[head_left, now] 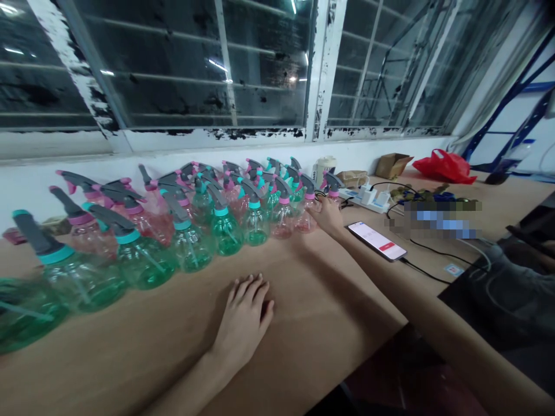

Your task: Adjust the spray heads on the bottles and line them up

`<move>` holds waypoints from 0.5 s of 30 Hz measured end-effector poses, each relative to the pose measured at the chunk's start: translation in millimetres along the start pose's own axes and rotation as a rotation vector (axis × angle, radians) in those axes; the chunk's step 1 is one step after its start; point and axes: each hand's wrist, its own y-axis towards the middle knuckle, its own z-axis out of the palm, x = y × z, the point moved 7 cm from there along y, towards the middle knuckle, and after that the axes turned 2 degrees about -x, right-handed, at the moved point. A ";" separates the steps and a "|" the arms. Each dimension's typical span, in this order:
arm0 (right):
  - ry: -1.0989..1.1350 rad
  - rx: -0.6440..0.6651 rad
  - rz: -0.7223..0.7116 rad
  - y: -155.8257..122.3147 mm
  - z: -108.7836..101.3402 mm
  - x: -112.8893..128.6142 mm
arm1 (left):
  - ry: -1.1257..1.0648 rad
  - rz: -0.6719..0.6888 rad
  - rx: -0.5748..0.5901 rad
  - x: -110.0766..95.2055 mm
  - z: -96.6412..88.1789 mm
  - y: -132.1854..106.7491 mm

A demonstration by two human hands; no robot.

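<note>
My left hand lies palm down on the wooden table, fingers spread, with nothing in it. At the right end of the front row, my right hand is closed about a spray bottle with a grey trigger head and pink collar; the hand hides most of its body. Just left of it stands another pink-collared spray bottle. Further left along the row are clear green spray bottles with grey heads and turquoise collars. Behind them stand several pinkish bottles with pink collars.
A phone with a lit screen lies on the table, cable attached. Behind it are a white power strip with plugs, a cardboard box and a red plastic bag. A person's dark-clothed leg is at the right.
</note>
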 end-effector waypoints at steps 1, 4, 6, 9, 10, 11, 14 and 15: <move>-0.002 0.013 -0.001 1.3 3.1 2.3 | 0.006 0.001 0.005 0.0 0.4 -0.1; -0.006 0.054 0.001 3.4 10.6 7.6 | 0.032 0.012 0.007 -0.3 1.6 -0.3; -0.011 0.074 0.010 3.3 12.5 9.6 | 0.049 0.022 0.000 -0.2 2.2 -0.6; -0.027 0.101 0.023 1.3 8.7 10.9 | 0.060 0.027 -0.012 0.2 2.2 -0.6; -0.034 0.113 0.023 -0.2 5.5 10.8 | 0.061 0.026 -0.014 0.3 2.0 -0.5; -0.041 0.126 0.020 -2.5 1.1 10.3 | 0.060 0.024 -0.014 0.4 1.8 -0.3; -0.051 0.169 -0.006 -15.1 -18.3 6.3 | 0.051 0.019 -0.005 0.1 1.3 0.6; -0.051 0.184 -0.017 -21.5 -26.3 4.2 | 0.046 0.018 -0.002 0.0 1.2 1.0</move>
